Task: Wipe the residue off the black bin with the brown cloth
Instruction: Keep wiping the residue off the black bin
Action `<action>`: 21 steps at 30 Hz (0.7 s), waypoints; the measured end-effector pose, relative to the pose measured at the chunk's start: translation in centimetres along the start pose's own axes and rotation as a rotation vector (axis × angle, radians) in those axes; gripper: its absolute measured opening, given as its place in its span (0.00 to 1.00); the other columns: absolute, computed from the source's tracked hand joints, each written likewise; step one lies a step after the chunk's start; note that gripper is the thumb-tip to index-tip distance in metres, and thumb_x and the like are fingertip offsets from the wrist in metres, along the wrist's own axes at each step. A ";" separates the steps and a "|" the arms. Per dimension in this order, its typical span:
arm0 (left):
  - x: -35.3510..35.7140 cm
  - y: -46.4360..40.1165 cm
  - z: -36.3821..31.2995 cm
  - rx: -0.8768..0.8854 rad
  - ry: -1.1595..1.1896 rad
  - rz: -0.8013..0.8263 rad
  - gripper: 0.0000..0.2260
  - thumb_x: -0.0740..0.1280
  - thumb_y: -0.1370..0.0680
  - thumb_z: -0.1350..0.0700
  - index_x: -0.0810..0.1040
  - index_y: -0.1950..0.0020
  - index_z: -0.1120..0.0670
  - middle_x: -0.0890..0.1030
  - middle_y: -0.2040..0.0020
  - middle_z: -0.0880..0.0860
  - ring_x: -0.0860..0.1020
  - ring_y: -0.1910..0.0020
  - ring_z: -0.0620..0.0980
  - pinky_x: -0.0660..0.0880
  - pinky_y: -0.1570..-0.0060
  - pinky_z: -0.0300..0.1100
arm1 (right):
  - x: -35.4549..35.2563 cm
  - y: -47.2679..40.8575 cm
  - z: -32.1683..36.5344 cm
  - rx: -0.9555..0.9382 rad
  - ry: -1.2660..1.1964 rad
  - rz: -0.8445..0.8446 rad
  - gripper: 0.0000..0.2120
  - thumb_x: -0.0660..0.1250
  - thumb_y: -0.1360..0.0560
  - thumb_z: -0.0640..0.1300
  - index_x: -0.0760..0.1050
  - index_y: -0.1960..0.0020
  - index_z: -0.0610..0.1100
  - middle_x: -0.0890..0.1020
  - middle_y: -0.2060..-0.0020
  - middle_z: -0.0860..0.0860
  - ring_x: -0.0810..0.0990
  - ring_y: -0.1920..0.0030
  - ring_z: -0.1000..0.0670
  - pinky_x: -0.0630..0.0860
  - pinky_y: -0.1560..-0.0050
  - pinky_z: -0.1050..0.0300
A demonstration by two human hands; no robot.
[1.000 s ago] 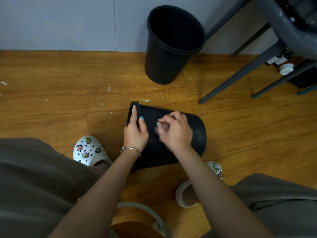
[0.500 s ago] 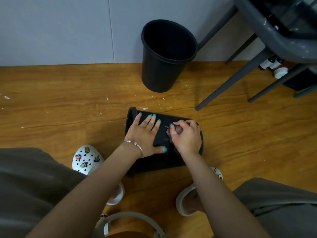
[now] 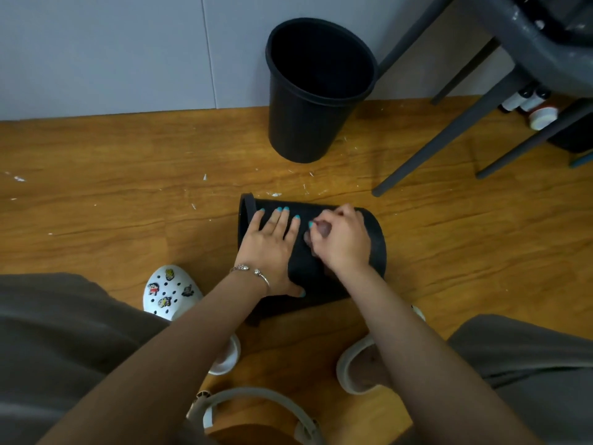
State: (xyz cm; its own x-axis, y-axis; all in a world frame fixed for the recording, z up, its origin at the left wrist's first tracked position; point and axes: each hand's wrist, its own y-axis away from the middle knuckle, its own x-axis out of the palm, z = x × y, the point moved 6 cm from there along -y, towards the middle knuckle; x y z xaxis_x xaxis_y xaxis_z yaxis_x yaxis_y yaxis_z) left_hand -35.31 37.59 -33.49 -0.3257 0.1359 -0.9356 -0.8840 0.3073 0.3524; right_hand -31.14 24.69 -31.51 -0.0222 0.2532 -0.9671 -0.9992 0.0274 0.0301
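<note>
Black bin (image 3: 373, 239) is lying on its side on the wood-grain floor (image 3: 96, 187), rim pointing left. Left hand (image 3: 272, 248) is pressing flat on it, fingers straight. Right hand (image 3: 343, 239) is pinching the brown cloth (image 3: 324, 229) against the bin wall. White flecks are littering the floor. A second bin (image 3: 308, 123) is standing upright by the grey wall (image 3: 112, 49); chair legs (image 3: 449, 130) are showing top right.
</note>
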 end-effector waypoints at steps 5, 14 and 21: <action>-0.6 -0.6 0.7 -0.031 0.039 -0.001 0.60 0.61 0.40 0.22 0.39 0.22 0.54 0.43 0.22 0.56 0.42 0.23 0.53 0.38 0.26 0.55 | 0.0 0.1 1.6 0.014 -0.006 -0.064 0.09 0.67 0.25 0.52 0.80 0.47 0.53 0.71 0.43 0.51 0.69 0.41 0.48 0.74 0.48 0.54; -0.4 0.0 0.2 -0.044 0.024 -0.044 0.59 0.59 0.38 0.22 0.39 0.22 0.55 0.43 0.22 0.58 0.43 0.23 0.54 0.38 0.27 0.56 | -0.3 -2.3 1.0 0.045 -0.002 0.005 0.09 0.66 0.24 0.53 0.79 0.45 0.53 0.72 0.42 0.51 0.69 0.39 0.49 0.74 0.46 0.52; -0.7 -0.4 0.7 -0.077 0.066 -0.039 0.59 0.60 0.39 0.22 0.39 0.22 0.54 0.43 0.22 0.57 0.43 0.23 0.53 0.37 0.27 0.56 | 0.4 1.7 2.5 -0.169 -0.057 -0.016 0.09 0.68 0.25 0.52 0.81 0.47 0.52 0.72 0.45 0.52 0.70 0.43 0.50 0.74 0.51 0.55</action>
State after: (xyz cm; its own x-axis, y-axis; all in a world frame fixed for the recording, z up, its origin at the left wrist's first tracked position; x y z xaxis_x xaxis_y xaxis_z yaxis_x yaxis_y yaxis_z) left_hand -34.49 38.02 -32.94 -0.3094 0.0617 -0.9489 -0.9189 0.2373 0.3150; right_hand -32.73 27.30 -31.21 -0.0088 0.3089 -0.9510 -0.9910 -0.1297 -0.0330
